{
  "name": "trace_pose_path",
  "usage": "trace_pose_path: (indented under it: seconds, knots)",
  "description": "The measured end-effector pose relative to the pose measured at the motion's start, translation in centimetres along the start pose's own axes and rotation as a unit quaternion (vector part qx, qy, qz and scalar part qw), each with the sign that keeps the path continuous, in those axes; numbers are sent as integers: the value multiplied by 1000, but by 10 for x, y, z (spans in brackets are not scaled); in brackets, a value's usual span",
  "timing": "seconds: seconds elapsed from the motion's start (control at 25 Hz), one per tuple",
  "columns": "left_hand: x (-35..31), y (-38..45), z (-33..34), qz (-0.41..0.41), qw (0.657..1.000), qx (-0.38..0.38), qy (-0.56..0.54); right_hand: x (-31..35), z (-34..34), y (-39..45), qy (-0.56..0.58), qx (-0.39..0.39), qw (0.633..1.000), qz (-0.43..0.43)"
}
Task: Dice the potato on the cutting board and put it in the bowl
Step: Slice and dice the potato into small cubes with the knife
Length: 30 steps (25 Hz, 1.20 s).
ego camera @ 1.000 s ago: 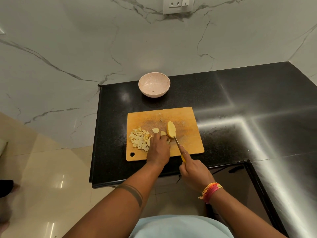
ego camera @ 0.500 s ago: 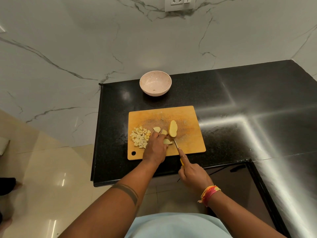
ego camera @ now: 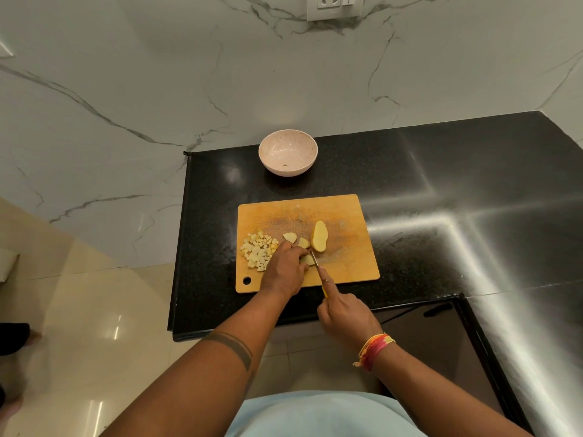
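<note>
Home kitchen: black granite counter [ego camera: 410, 171] against a veined marble wall [ego camera: 157, 89] with a socket plate [ego camera: 334, 6], glossy tiled floor [ego camera: 79, 326]; a wooden cutting board [ego camera: 347, 266] and bowl [ego camera: 287, 156] on top.

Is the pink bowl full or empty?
Nearly empty: the bowl shows its bare inside, only a tiny speck; the diced potato lies on the board.

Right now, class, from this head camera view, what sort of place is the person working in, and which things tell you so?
Most likely a home kitchen. A wooden cutting board with diced potato lies on a black granite countertop, a pinkish bowl stands behind it, and the wall is marble-patterned with a power socket.
</note>
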State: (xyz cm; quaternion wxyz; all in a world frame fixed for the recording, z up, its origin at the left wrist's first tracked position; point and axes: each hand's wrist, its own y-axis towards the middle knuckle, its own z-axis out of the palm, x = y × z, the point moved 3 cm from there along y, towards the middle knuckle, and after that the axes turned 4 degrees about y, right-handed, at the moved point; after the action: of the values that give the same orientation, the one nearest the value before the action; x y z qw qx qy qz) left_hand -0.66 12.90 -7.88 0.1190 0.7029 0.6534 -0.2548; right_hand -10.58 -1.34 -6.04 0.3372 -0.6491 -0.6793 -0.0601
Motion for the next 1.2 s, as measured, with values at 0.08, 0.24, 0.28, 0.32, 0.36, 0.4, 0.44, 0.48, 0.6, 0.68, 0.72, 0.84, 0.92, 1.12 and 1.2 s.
trace_pose_path:
  seconds: [0.08,0.24,0.28,0.32,0.36,0.4,0.44,0.48,0.6,0.68,0.72,0.84,0.92,1.12,1.2]
  knots:
    - [2,-1,2,-4,1000,-8,-5,5,3,2,-5,4,1000,4]
    - [2,0,4,-22,1000,-18,-6,7,4,13,-30,21,999,20]
    - [1,0,3,-26,999,-16,-9,8,3,15,-40,22,999,21]
    - [0,0,2,-30,999,-17,-10,7,3,15,-49,22,998,18]
    - [-2,0,0,-32,999,-20,-9,7,4,14,-51,22,998,16]
    - [-3,0,-1,-34,999,-21,-5,7,5,11,-50,23,998,16]
    - [-3,0,0,-36,999,-21,0,5,6,7,-50,24,998,17]
    - [-3,0,0,-37,999,-20,2,4,8,1,-51,27,998,16]
    - [-3,0,1,-36,999,-15,-3,-5,9,-18,-50,33,998,17]
    - [-3,-1,1,-37,999,-11,-3,-9,8,-24,-36,35,999,17]
    - [-3,-2,1,-36,999,-7,-3,-8,7,-25,-26,32,999,15]
    - [1,-5,-2,-27,999,-6,-17,0,4,-17,-17,15,1000,5]
    - [2,-6,-5,-26,999,-15,-12,5,3,-7,-17,13,1000,6]
    - [2,-5,-4,-31,999,-21,-11,14,7,2,-30,9,999,13]
    - [3,-6,-4,-33,999,-22,-12,15,7,5,-35,14,999,14]
